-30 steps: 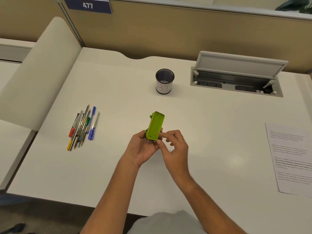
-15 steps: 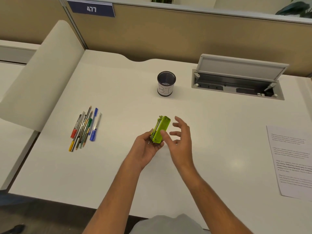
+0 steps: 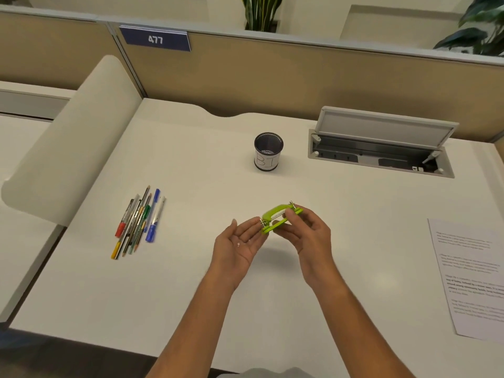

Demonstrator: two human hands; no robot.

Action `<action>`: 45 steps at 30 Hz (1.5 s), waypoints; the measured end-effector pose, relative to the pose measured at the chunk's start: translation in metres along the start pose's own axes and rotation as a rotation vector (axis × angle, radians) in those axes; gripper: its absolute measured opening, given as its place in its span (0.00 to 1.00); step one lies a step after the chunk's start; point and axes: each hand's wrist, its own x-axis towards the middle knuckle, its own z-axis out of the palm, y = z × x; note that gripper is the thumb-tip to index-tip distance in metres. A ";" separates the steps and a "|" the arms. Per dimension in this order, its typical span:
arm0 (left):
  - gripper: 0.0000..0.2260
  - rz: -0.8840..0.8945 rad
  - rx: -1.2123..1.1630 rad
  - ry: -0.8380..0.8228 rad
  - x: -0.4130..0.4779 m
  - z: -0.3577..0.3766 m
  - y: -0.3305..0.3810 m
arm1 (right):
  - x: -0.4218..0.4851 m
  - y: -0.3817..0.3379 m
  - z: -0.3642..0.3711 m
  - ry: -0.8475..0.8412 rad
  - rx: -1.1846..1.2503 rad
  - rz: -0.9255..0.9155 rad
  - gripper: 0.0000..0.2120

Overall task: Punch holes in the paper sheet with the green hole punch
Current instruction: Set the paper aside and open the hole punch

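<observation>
The green hole punch point(image 3: 275, 216) is held above the middle of the white desk point(image 3: 191, 282), lying roughly level with its metal pins showing. My right hand point(image 3: 308, 233) grips it from the right side with fingers and thumb. My left hand point(image 3: 240, 241) is palm up just left of the punch, fingers spread, with a tiny white paper dot on the palm; its fingertips are close to the punch's left end. The printed paper sheet point(image 3: 474, 276) lies flat at the desk's right edge, well away from both hands.
A dark mesh cup labelled "BT" point(image 3: 268, 155) stands behind the hands. Several pens and pencils point(image 3: 139, 222) lie at the left. An open cable hatch point(image 3: 381, 148) is set in the desk at the back right. A beige partition borders the desk's left and back.
The punch has passed from my left hand into my right hand and turned from upright to level. My left hand has opened palm up. The view has tilted up.
</observation>
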 end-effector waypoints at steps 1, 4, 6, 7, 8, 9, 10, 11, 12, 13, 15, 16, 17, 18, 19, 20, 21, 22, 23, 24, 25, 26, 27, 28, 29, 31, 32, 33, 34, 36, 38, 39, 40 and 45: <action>0.22 0.002 -0.072 -0.015 0.000 0.001 -0.001 | 0.000 -0.001 -0.001 -0.001 0.057 0.010 0.14; 0.21 0.016 -0.223 -0.043 0.000 0.004 -0.007 | 0.001 -0.002 -0.006 -0.003 0.220 0.048 0.19; 0.20 0.033 -0.256 -0.025 0.002 0.005 -0.012 | 0.001 0.000 -0.011 0.008 0.268 0.057 0.23; 0.20 0.042 -0.264 -0.008 0.004 0.005 -0.014 | 0.001 0.001 -0.014 0.022 0.283 0.059 0.23; 0.20 0.050 -0.266 0.011 0.006 0.005 -0.016 | 0.000 0.002 -0.017 0.040 0.298 0.063 0.24; 0.19 0.058 -0.265 0.028 0.008 0.005 -0.017 | 0.000 0.003 -0.020 0.059 0.312 0.067 0.24; 0.19 0.067 -0.262 0.041 0.010 0.006 -0.018 | -0.001 0.005 -0.024 0.073 0.322 0.070 0.25; 0.19 0.076 -0.259 0.053 0.012 0.008 -0.018 | -0.002 0.007 -0.028 0.082 0.324 0.072 0.25; 0.19 0.086 -0.258 0.064 0.015 0.010 -0.018 | -0.002 0.008 -0.031 0.087 0.323 0.074 0.25; 0.19 0.095 -0.258 0.070 0.019 0.014 -0.016 | -0.003 0.010 -0.035 0.091 0.325 0.076 0.26; 0.19 0.118 -0.262 0.064 0.030 0.030 -0.008 | -0.004 0.010 -0.041 0.103 0.339 0.074 0.27; 0.19 0.131 -0.265 0.057 0.036 0.041 -0.002 | -0.003 0.009 -0.043 0.112 0.344 0.073 0.27; 0.20 0.145 -0.265 0.047 0.044 0.055 0.005 | -0.003 0.007 -0.045 0.124 0.351 0.071 0.27; 0.20 0.159 -0.260 0.035 0.052 0.071 0.013 | -0.002 0.005 -0.047 0.134 0.357 0.068 0.27; 0.20 0.174 -0.251 0.023 0.060 0.088 0.021 | 0.000 0.003 -0.048 0.145 0.362 0.064 0.28; 0.21 0.190 -0.242 0.010 0.068 0.105 0.029 | 0.002 0.001 -0.050 0.156 0.367 0.059 0.27; 0.21 0.206 -0.230 -0.004 0.076 0.122 0.038 | 0.005 -0.002 -0.050 0.167 0.378 0.055 0.26; 0.22 0.221 -0.216 -0.018 0.084 0.139 0.045 | 0.009 -0.005 -0.050 0.180 0.394 0.053 0.25; 0.22 0.236 -0.202 -0.031 0.092 0.154 0.053 | 0.012 -0.007 -0.049 0.192 0.408 0.052 0.23; 0.23 0.252 -0.189 -0.042 0.100 0.168 0.060 | 0.016 -0.010 -0.048 0.203 0.416 0.053 0.22; 0.23 0.268 -0.172 -0.047 0.108 0.181 0.066 | 0.019 -0.011 -0.048 0.213 0.419 0.057 0.21; 0.23 0.282 -0.152 -0.049 0.116 0.191 0.071 | 0.021 -0.013 -0.048 0.224 0.419 0.061 0.20; 0.24 0.292 -0.129 -0.051 0.124 0.201 0.076 | 0.023 -0.015 -0.047 0.231 0.421 0.067 0.19; 0.24 0.300 -0.105 -0.058 0.131 0.208 0.080 | 0.025 -0.017 -0.047 0.238 0.420 0.078 0.18; 0.25 0.306 -0.076 -0.068 0.138 0.213 0.084 | 0.026 -0.018 -0.046 0.247 0.414 0.093 0.19; 0.26 0.313 0.012 -0.089 0.152 0.219 0.091 | 0.030 -0.020 -0.047 0.264 0.393 0.129 0.21; 0.26 0.317 0.068 -0.096 0.159 0.221 0.094 | 0.032 -0.020 -0.049 0.264 0.384 0.148 0.21; 0.27 0.324 0.132 -0.103 0.164 0.221 0.097 | 0.034 -0.021 -0.050 0.257 0.371 0.173 0.20; 0.27 0.332 0.210 -0.107 0.169 0.221 0.100 | 0.037 -0.021 -0.052 0.241 0.357 0.202 0.19; 0.28 0.355 0.403 -0.115 0.177 0.218 0.104 | 0.041 -0.021 -0.056 0.203 0.340 0.236 0.17; 0.28 0.389 0.618 -0.132 0.182 0.215 0.106 | 0.043 -0.018 -0.063 0.199 0.348 0.245 0.16; 0.29 0.407 0.726 -0.143 0.183 0.214 0.107 | 0.043 -0.017 -0.066 0.202 0.348 0.249 0.16; 0.30 0.418 0.822 -0.156 0.184 0.213 0.108 | 0.044 -0.016 -0.068 0.211 0.342 0.255 0.16; 0.35 0.413 1.004 -0.251 0.185 0.210 0.115 | 0.042 -0.013 -0.069 0.276 0.333 0.263 0.13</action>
